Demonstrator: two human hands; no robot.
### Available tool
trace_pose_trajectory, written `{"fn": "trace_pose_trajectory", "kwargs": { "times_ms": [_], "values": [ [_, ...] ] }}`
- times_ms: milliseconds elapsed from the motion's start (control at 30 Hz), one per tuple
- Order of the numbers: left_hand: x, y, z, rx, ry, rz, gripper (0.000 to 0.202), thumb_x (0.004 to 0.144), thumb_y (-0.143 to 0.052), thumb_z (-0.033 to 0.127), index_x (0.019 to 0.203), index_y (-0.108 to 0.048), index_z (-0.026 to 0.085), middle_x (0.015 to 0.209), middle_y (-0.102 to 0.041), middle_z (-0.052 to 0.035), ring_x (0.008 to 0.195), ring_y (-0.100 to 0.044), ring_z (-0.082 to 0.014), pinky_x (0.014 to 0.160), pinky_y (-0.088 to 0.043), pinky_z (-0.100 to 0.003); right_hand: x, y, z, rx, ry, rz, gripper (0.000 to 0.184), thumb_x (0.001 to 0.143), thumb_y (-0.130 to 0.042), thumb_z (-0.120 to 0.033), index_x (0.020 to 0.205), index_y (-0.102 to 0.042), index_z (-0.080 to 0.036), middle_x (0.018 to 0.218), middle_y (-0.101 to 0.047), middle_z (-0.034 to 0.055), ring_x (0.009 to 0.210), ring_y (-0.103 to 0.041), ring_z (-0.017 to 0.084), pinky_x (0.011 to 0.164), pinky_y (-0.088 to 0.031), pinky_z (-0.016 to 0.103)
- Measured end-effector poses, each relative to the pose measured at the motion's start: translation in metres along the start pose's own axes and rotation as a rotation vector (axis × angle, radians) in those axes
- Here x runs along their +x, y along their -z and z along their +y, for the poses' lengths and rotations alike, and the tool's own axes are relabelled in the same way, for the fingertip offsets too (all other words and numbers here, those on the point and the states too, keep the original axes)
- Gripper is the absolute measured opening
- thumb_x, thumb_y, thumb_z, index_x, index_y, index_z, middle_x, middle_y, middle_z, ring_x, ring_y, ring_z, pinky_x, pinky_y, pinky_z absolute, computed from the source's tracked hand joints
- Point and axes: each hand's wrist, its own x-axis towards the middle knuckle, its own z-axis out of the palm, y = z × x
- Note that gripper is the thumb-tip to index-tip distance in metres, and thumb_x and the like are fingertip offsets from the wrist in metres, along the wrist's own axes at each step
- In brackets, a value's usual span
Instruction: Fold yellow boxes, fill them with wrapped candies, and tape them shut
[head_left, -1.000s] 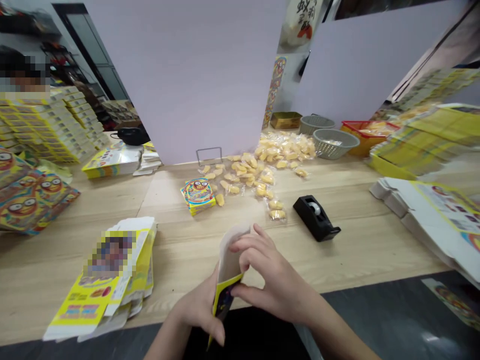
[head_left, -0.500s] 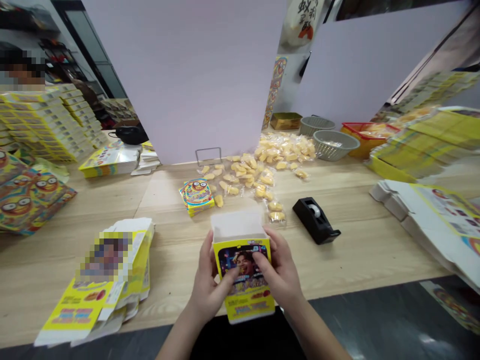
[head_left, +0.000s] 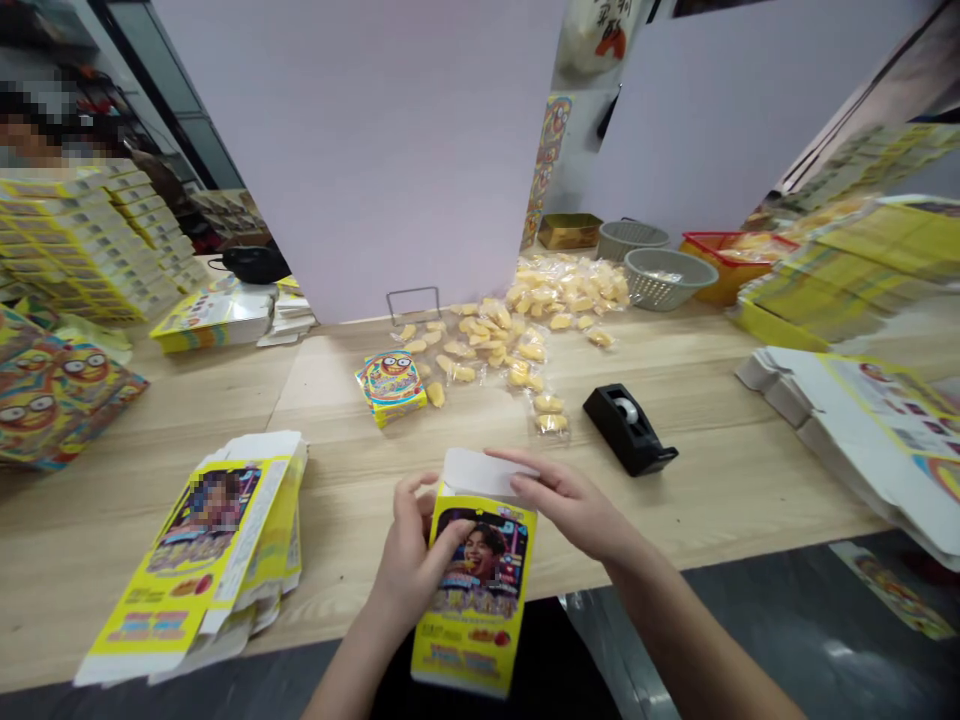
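A yellow printed carton is upright and a little tilted at the table's front edge. My left hand grips it by its left side, the thumb lying across the front picture. At the top right corner my right hand has its thumb and fingers on the white top flap, which stands up from the opening. The inside of the carton is hidden. Beyond it lie wrapped yellow snack pieces and a small yellow-and-blue packet.
A black tape dispenser stands to the right. Flattened cartons are stacked at left and right. Grey baskets and a red-rimmed bin are at the back. A person is at far left behind stacked boxes.
The carton has tilted and come lower, nearer my body. My right hand has moved from its right side up to the top flap, which has come together over the opening.
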Motion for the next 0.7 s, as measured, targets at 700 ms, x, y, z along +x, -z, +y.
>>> {"fn": "trace_pose_trajectory", "kwargs": {
  "times_ms": [700],
  "values": [
    [0.000,-0.008,0.015,0.080,0.111,0.026,0.051,0.081,-0.063,0.035,0.121,-0.033,0.024,0.092,-0.065,-0.0007,0.080,-0.066,-0.0180,0.073,-0.050,-0.031,-0.016,0.000,-0.010,0.070,-0.036,-0.039,0.025,0.089,-0.057,-0.042,0.094,-0.072,-0.023,0.128,-0.063,0.0090,0.118,-0.059,0.024,0.097,-0.049,0.043]
  ]
}}
